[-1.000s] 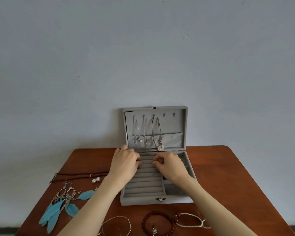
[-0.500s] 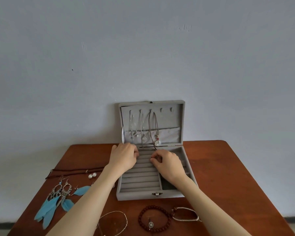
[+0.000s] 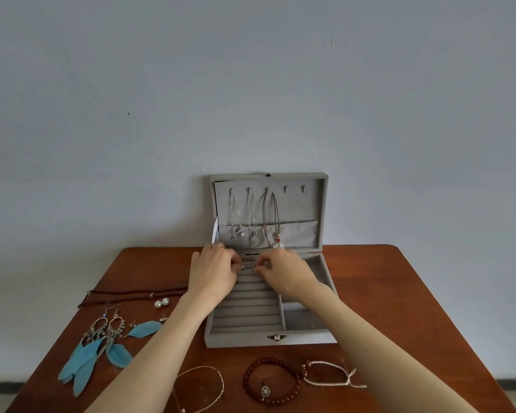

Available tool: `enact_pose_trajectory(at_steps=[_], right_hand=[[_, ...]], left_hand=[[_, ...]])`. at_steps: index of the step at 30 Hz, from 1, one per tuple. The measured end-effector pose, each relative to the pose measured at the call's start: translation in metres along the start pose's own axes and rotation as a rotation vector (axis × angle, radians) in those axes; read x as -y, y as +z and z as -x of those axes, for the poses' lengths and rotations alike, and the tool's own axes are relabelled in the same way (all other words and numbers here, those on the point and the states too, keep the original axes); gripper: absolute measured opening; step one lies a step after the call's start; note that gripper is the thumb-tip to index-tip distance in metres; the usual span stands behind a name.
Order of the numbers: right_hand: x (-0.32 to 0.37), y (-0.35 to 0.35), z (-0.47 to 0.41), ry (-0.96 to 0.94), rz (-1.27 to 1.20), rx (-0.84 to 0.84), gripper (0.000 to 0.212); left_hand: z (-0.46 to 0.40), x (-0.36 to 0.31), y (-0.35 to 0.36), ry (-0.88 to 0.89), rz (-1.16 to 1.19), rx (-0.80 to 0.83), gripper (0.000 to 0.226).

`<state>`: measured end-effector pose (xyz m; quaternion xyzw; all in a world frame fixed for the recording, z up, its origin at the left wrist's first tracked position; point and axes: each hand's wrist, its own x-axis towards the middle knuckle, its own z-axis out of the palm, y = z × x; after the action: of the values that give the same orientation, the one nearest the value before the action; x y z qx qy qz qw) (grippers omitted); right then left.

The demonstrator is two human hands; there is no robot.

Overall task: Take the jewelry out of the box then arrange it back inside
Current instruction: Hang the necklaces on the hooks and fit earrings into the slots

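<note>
A grey velvet jewelry box (image 3: 306, 338) stands open at the back of the table, its lid upright against the wall. Three necklaces (image 3: 253, 222) hang from hooks inside the lid. Both hands are over the far ring rows of the box. My left hand (image 3: 213, 271) and my right hand (image 3: 286, 272) have curled fingers that meet at a small dark piece of jewelry (image 3: 244, 267) on the rows; each seems to pinch at it. What the piece is stays too small to tell.
On the brown table (image 3: 399, 293) left of the box lie blue feather earrings (image 3: 102, 344), two pearl studs (image 3: 161, 302) and a dark cord necklace (image 3: 131, 294). In front lie a thin bangle (image 3: 201, 386), a red bead bracelet (image 3: 270, 383) and a white braided bracelet (image 3: 331, 374).
The camera has tilted so the box sits lower in view. Both hands stayed over the far ring rows, fingertips closing in toward each other on the small piece.
</note>
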<state>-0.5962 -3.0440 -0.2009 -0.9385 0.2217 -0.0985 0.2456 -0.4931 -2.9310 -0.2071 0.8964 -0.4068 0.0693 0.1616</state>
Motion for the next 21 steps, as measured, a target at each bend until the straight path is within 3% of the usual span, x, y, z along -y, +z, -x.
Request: enact_pose_trajectory(at_steps=[7, 15, 21], right_hand=[[0.017, -0.011, -0.022, -0.017, 0.302, 0.162, 0.025], [0.031, -0.023, -0.042, -0.096, 0.410, 0.451, 0.022], [0.032, -0.026, -0.048, -0.102, 0.350, 0.447, 0.020]], left_hand=[[0.005, 0.000, -0.001, 0.009, 0.023, -0.039, 0.013], [0.009, 0.003, -0.003, 0.045, 0.094, -0.021, 0.018], [0.009, 0.005, -0.002, 0.031, 0.130, -0.021, 0.017]])
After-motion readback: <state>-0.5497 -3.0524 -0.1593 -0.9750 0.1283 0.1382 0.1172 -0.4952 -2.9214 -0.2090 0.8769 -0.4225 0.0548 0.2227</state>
